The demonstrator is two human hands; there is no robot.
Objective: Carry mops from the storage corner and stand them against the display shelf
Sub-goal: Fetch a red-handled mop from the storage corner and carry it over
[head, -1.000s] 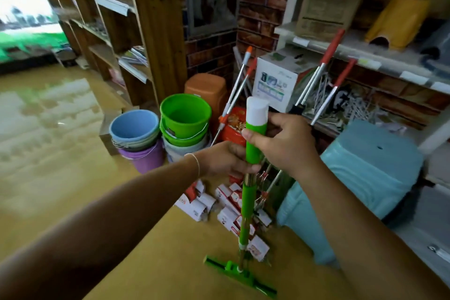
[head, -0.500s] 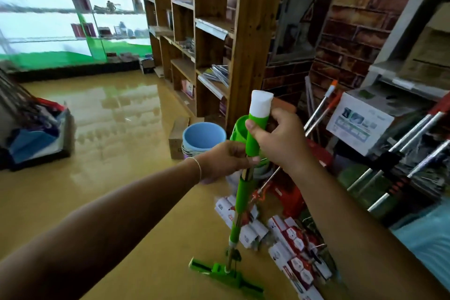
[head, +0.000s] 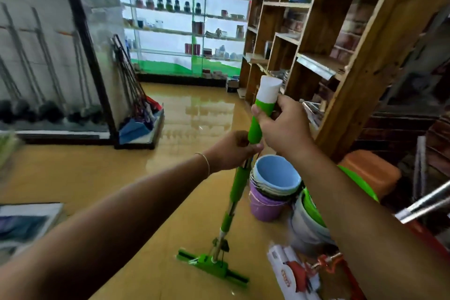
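Observation:
I hold a green mop with a white cap upright in front of me. Its flat green head hangs just above the yellow floor. My right hand grips the green handle just under the white cap. My left hand grips the shaft a little lower. At the far left, several other mops lean against a black-framed display shelf. Metal mop handles from the storage corner poke in at the right edge.
Stacked blue and purple buckets and a green bucket stand just right of the mop. An orange stool and a tall wooden shelf unit lie to the right. Boxed goods lie on the floor at bottom right. Open floor stretches ahead and left.
My view has swung left, away from the storage corner toward the open floor and the black-framed shelf. Both hands keep the same grip on the green mop, which moved with me.

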